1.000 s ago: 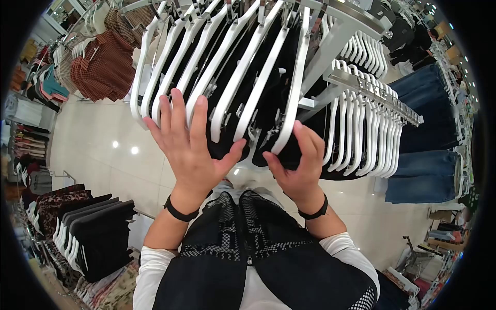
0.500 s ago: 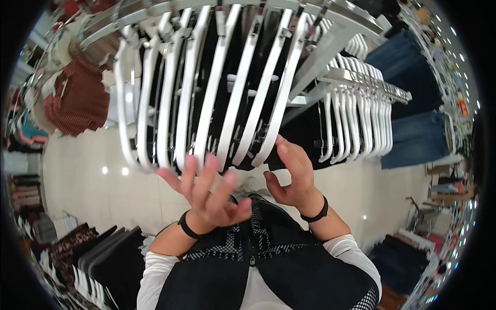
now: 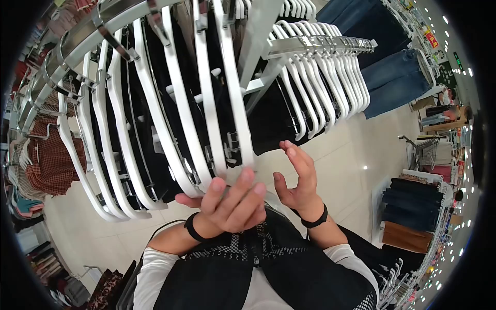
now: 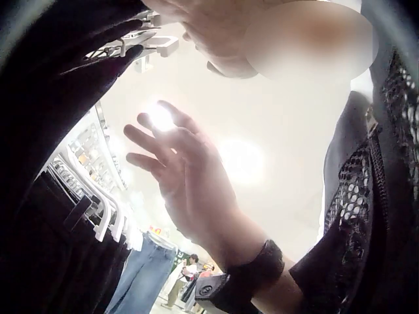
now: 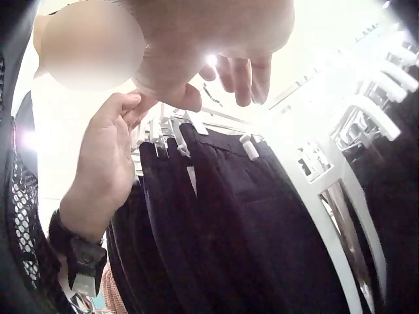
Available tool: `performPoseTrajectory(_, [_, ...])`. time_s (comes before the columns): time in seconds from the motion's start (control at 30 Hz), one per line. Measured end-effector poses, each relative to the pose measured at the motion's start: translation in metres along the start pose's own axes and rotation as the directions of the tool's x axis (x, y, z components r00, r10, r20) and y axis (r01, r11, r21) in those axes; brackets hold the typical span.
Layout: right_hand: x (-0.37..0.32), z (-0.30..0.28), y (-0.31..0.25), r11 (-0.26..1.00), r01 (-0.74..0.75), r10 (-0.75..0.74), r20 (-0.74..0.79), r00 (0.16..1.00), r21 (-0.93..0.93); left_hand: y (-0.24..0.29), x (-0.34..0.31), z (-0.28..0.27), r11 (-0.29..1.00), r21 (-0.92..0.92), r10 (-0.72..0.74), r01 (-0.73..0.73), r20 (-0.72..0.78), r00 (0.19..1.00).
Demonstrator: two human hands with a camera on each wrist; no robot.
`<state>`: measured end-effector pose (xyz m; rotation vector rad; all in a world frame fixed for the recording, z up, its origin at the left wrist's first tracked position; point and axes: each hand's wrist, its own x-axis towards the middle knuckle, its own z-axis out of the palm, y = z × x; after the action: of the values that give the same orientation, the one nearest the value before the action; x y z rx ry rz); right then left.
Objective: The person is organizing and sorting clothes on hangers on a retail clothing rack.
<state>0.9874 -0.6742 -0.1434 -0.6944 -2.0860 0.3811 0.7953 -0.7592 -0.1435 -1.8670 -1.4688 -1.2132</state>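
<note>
Left hand (image 3: 235,204): fingers loosely extended, slightly apart, right at the lower ends of the white hangers (image 3: 238,103); can't tell if touching. Right hand (image 3: 300,188): thumb and fingers spread, holding nothing, just beside the nearest hanger. Hangers hang in a row off the rail (image 3: 124,13), carrying black trousers (image 5: 236,190). Jeans (image 3: 395,77) well apart, beyond.

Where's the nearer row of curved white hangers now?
In the head view, the nearer row of curved white hangers hangs upper left to centre from a silver metal rail, with the left hand by the lower ends of its rightmost hangers.
</note>
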Motion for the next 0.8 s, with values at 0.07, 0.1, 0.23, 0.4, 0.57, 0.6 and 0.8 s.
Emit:
performPoseTrajectory(0.07, [-0.008,-0.008,0.007,1.0,-0.018,0.018,-0.005,1.0,0.004,0.007,0.002,0.002,0.999,0.046,-0.027,0.025,0.054,0.998])
performPoseTrajectory(0.1, [-0.013,-0.013,0.013,1.0,-0.026,0.026,-0.003,1.0,0.005,0.011,0.004,0.001,0.997,0.076,-0.04,0.034,0.079,0.996])
performPoseTrajectory(0.23, [-0.019,-0.043,0.033,1.0,-0.003,0.003,0.024,1.0,-0.015,0.038,0.01,0.013,0.977,0.213,-0.075,0.033,0.193,0.978])
performPoseTrajectory(0.4, [-0.039,-0.103,0.062,0.998,0.029,-0.034,0.081,0.996,0.064,0.099,0.0,0.059,0.978,0.17,-0.146,0.12,0.148,0.978])
performPoseTrajectory(0.57, [-0.089,-0.171,0.114,0.998,-0.051,0.054,0.089,0.995,-0.033,0.13,0.014,0.131,0.958,-0.061,-0.242,0.279,0.349,0.905])
performPoseTrajectory(0.6, [-0.097,-0.182,0.12,0.997,-0.069,0.073,0.093,0.993,-0.045,0.13,0.017,0.142,0.957,-0.014,-0.267,0.29,0.355,0.896])
performPoseTrajectory(0.8, [-0.116,-0.233,0.149,0.989,-0.135,0.139,0.063,0.988,-0.057,0.118,0.053,0.196,0.965,0.117,-0.259,0.234,0.302,0.917])
